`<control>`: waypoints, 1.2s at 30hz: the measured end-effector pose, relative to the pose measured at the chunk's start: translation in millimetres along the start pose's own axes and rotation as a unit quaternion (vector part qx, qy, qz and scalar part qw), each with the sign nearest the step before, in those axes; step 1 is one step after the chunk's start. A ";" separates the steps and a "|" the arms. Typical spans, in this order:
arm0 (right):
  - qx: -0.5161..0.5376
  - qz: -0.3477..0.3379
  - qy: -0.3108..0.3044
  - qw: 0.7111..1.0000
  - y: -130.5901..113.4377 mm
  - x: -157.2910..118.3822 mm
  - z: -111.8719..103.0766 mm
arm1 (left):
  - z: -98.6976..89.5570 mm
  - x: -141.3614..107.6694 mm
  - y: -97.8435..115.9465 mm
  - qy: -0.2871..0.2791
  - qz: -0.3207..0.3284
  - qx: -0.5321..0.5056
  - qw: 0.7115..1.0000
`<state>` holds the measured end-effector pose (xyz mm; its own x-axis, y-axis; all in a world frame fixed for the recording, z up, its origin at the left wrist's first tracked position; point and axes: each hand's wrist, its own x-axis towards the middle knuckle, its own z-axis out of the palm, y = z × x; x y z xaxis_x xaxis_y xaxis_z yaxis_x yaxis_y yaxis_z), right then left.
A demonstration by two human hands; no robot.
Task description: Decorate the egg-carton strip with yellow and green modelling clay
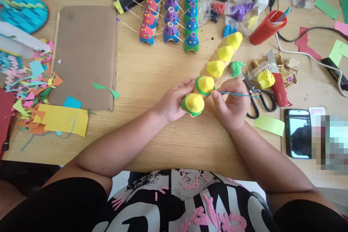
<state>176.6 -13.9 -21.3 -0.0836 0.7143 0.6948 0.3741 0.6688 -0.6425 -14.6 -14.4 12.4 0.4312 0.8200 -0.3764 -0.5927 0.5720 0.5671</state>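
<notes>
A row of bumps cut from an egg carton [204,70] slants up to the right, each bump topped in yellow. Green material rings the two bumps nearest me. My left hand [175,101] holds the near end of the row from the left. Pinched in my right hand [231,103] is a thin blue stick [239,94], its tip at the green edge of the second bump. Behind them stand three finished-looking rows: red and blue [149,20], purple and blue [171,18], blue and green [191,21].
Black-handled scissors [263,98] and a red cutter [281,88] lie just right of my right hand. Farther right are a phone [298,134] and a red cup [268,29]. A brown cardboard sheet [84,54] and paper scraps [35,94] lie at the left.
</notes>
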 end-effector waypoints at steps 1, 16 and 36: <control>0.020 0.018 -0.001 1.000 -0.3 -0.8 0.3 | 0.4 -0.5 0.0 -0.003 -0.001 0.000 1.000; 0.472 0.480 -0.067 0.736 -3.8 16.8 0.5 | -5.8 0.2 -3.6 -0.026 0.059 0.024 0.998; 0.349 0.237 -0.110 0.900 26.1 6.8 -0.6 | -6.4 -2.3 -8.0 -0.032 0.041 0.068 0.996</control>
<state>186.3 8.3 -33.1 -0.2763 0.9259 0.2576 -0.2496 0.1897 -0.9496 -15.2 -20.8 4.0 0.4309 0.8580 -0.2796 -0.5322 0.4918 0.6891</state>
